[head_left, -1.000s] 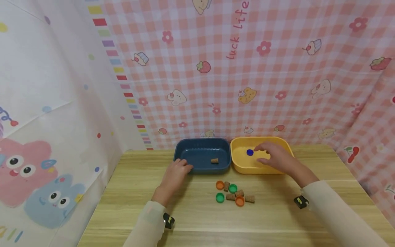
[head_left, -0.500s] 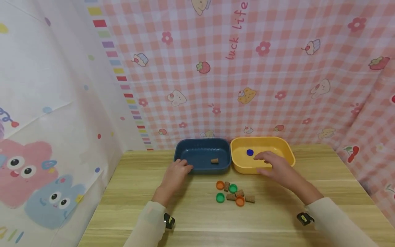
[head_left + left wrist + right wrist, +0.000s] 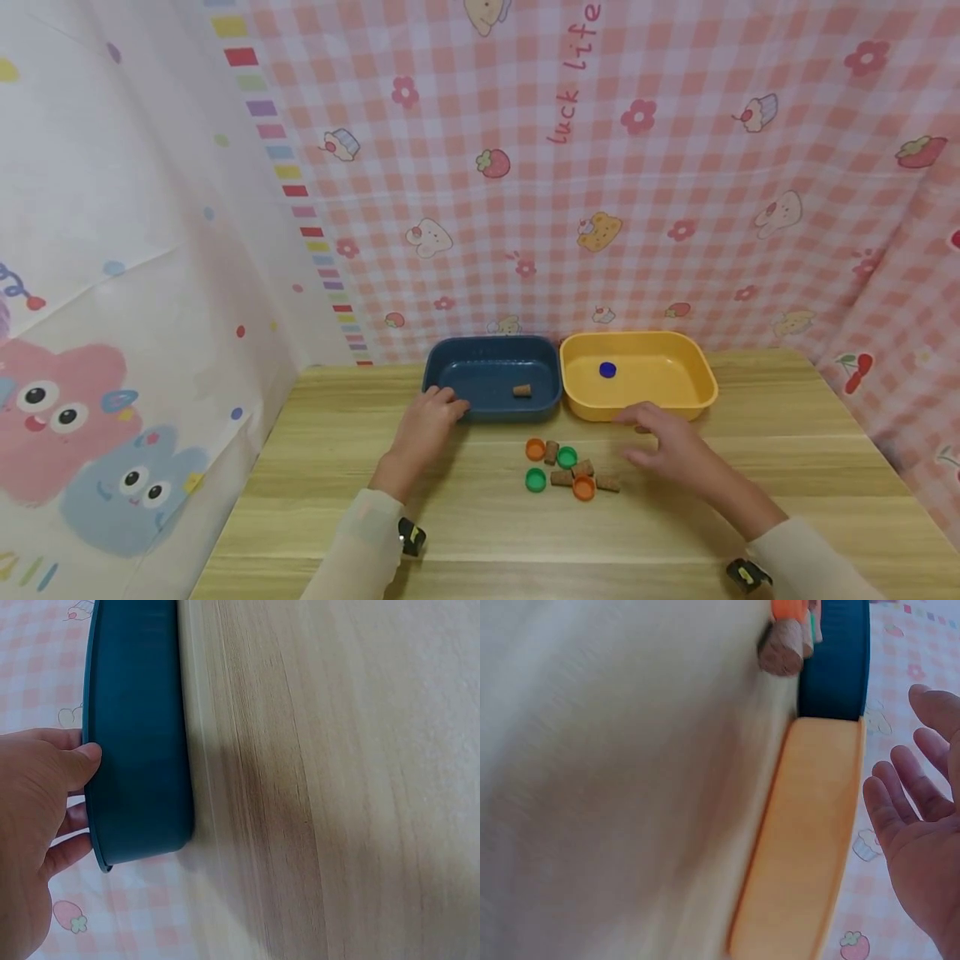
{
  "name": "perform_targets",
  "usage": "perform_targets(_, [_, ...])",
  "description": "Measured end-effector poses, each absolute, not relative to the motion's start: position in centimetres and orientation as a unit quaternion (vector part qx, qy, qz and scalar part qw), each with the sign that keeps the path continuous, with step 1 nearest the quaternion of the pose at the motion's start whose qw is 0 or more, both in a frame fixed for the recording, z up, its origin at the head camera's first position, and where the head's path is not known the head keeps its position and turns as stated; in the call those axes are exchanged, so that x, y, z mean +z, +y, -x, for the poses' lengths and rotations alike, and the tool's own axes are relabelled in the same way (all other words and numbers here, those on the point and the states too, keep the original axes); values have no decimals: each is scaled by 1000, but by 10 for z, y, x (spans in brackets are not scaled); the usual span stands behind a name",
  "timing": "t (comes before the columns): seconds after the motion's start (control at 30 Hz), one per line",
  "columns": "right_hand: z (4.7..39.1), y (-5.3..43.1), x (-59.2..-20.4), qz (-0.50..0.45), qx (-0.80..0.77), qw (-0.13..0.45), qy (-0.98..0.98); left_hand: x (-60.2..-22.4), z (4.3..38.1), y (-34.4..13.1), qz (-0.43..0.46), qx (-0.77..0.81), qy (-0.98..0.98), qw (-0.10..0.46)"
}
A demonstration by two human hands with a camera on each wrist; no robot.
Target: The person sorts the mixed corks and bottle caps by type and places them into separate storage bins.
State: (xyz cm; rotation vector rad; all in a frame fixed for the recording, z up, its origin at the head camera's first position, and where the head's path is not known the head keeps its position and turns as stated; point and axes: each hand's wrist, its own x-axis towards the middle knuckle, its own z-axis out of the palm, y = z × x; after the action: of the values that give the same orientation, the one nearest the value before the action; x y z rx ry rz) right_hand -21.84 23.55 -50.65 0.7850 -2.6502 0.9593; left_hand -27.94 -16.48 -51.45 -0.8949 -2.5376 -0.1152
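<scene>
My left hand (image 3: 423, 425) grips the near left corner of a dark blue tray (image 3: 142, 735), thumb outside the wall and fingers over the rim. A single cork (image 3: 522, 390) lies in that tray. My right hand (image 3: 667, 446) holds nothing; its fingers are spread and loosely bent, just in front of the yellow tray (image 3: 600, 412). One blue bottle cap (image 3: 607, 370) sits in the yellow tray. Between the hands, on the table, lie orange caps (image 3: 583, 487), green caps (image 3: 536, 480) and several corks (image 3: 607, 483) in a loose cluster.
Both trays stand side by side at the back of the wooden table (image 3: 480, 542), against a pink checked cloth (image 3: 555, 208). A white printed cloth (image 3: 150, 250) hangs on the left. Black devices (image 3: 747, 575) are strapped at the wrists.
My right hand has drawn back from over the yellow tray, toward the near side, and now hovers before its front wall. The left hand stays on the blue tray.
</scene>
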Motion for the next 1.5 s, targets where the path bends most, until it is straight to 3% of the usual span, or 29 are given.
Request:
perform_targets(0.47, [194,230,-526,-259,334,8,-906,-511,277,-163,320,-44,-921,216])
perform_targets(0.83, [198,222,-536,-256,317,-57,-911,-511,278,-163,321,-44,-920,219])
perform_targets(1.5, [201,221,-543,-291,302,-19,-907,-512,277,-162,317,-36,-922,221])
